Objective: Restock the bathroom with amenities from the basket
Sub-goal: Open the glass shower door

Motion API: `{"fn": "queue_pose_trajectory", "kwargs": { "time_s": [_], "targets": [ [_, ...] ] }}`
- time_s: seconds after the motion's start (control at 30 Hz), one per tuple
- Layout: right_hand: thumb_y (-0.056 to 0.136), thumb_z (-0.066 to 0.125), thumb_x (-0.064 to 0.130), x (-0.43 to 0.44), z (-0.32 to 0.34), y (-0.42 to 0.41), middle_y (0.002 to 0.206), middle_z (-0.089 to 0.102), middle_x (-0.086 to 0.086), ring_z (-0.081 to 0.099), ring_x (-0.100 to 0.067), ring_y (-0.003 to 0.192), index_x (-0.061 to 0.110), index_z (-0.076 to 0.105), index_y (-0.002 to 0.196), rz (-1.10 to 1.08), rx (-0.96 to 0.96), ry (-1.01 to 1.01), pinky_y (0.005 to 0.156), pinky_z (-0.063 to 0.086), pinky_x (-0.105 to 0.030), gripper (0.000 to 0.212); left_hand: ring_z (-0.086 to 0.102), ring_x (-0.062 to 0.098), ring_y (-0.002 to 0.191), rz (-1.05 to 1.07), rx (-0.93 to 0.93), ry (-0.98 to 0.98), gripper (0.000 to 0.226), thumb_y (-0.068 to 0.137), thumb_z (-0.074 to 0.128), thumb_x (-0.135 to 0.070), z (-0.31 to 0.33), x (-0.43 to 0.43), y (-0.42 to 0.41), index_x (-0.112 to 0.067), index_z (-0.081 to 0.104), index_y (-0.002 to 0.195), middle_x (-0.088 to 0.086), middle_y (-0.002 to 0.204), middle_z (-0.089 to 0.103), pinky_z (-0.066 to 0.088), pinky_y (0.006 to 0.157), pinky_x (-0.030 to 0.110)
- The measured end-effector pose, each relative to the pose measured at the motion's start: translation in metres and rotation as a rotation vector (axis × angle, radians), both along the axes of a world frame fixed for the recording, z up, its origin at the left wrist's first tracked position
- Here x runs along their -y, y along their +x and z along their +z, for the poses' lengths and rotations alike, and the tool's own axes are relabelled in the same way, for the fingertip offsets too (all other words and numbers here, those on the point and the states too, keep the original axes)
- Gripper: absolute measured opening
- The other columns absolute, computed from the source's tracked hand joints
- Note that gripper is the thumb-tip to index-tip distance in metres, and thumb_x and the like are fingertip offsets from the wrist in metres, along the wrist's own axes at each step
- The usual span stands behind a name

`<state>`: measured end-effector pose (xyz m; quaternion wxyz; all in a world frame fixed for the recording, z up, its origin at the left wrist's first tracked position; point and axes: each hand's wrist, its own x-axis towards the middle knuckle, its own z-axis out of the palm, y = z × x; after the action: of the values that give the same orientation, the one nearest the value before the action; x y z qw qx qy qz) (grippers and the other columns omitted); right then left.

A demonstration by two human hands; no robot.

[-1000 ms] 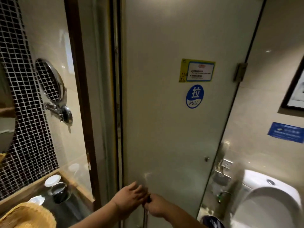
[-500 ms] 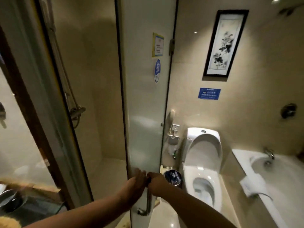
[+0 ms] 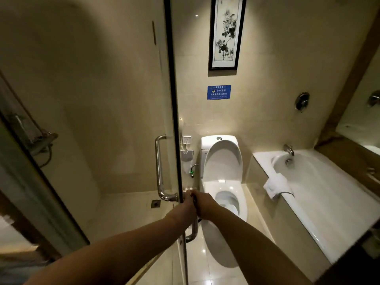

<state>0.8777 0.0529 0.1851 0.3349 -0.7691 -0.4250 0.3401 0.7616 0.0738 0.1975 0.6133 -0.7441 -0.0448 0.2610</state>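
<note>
A glass shower door (image 3: 173, 103) stands edge-on in the middle of the view, swung wide. Both hands grip its outer metal handle (image 3: 193, 233) at the same height. My left hand (image 3: 186, 206) wraps the bar from the left. From the right, my right hand (image 3: 203, 204) closes on the same bar. A matching inner handle (image 3: 159, 167) shows through the glass. Neither the basket nor any amenities appear in this view.
The shower stall floor with a drain (image 3: 155, 203) lies left of the door. A white toilet (image 3: 223, 182) with raised lid stands just right of it. Further right is a bathtub (image 3: 320, 194) with a folded towel (image 3: 276, 186) on its rim. A framed picture (image 3: 226, 31) hangs above.
The door has swung from nearly closed to wide open, and the view has turned right. The counter and basket at lower left have left the view; toilet and bathtub now show.
</note>
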Motion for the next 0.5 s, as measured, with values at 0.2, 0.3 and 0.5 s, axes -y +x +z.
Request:
{"fn": "queue_pose_trajectory", "kwargs": {
  "time_s": [0.2, 0.3, 0.5],
  "targets": [
    [0.094, 0.062, 0.033, 0.016, -0.015, 0.049, 0.090, 0.071, -0.012, 0.066, -0.025, 0.090, 0.003, 0.073, 0.103, 0.142, 0.180, 0.087, 0.089, 0.052, -0.036, 0.033, 0.063, 0.039, 0.101, 0.009, 0.004, -0.306, 0.020, 0.089, 0.063, -0.018, 0.011, 0.018, 0.053, -0.015, 0.070, 0.108, 0.008, 0.105, 0.072, 0.050, 0.081, 0.048],
    [0.092, 0.065, 0.031, 0.026, -0.014, 0.082, 0.116, 0.069, -0.014, 0.062, -0.031, 0.112, 0.008, 0.067, 0.119, 0.264, 0.317, 0.067, 0.104, 0.046, -0.042, 0.035, 0.066, 0.035, 0.087, -0.027, -0.023, -0.373, 0.017, 0.084, 0.064, -0.012, 0.014, 0.019, 0.081, -0.015, 0.072, 0.099, 0.006, 0.096, 0.073, 0.051, 0.075, 0.045],
    [0.092, 0.062, 0.029, 0.048, 0.010, 0.143, 0.090, 0.067, 0.006, 0.061, -0.014, 0.089, 0.022, 0.054, 0.137, 0.338, 0.416, -0.021, 0.084, 0.047, -0.031, 0.046, 0.066, 0.034, 0.092, -0.111, -0.005, -0.433, 0.021, 0.089, 0.060, -0.015, 0.013, 0.021, 0.141, -0.019, 0.071, 0.106, 0.003, 0.106, 0.071, 0.052, 0.083, 0.055]
  ]
}}
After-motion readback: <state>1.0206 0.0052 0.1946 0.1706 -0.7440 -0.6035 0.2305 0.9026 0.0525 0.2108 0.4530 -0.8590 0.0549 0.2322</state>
